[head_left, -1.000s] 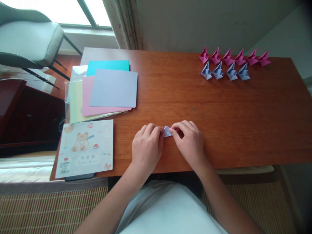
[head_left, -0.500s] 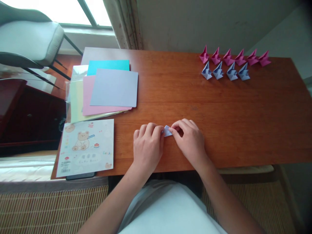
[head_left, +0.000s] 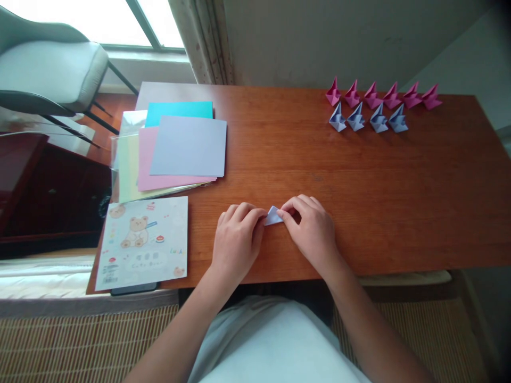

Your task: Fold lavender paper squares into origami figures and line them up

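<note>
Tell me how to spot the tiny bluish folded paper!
Find the long brown wooden table. Near its front edge, a bare left hand and bare right hand hold the tiny bluish folded paper. Unlike the four bluish paper figures, it's held.

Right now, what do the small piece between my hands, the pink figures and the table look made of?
Small piece: likely paper, matte, with crisp straight edges. Pink figures: probably matte folded paper, showing sharp creases and points. Table: wood or veneer, softly glossy, with visible grain.

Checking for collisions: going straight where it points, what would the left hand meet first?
Likely the folded paper at the fingertips of the left hand, then the right hand; depth is unclear.
</note>
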The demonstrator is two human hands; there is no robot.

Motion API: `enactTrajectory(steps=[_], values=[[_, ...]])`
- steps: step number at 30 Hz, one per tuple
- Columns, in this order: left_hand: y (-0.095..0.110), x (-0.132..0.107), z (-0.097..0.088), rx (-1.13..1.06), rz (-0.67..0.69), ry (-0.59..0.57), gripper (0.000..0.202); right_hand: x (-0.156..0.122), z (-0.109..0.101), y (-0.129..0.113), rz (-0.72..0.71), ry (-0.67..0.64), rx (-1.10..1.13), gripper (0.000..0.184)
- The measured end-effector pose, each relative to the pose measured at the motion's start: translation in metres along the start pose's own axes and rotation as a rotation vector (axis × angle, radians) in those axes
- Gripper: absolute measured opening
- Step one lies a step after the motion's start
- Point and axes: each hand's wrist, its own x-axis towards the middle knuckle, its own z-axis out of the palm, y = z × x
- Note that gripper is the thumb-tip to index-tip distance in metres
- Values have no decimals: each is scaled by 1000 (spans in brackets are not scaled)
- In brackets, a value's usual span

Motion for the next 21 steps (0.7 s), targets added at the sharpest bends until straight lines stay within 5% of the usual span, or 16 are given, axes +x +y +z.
enactTrajectory(steps=[21], values=[[3,1,8,160,10,14,16,-1,0,0,-2,-8,-7,17]])
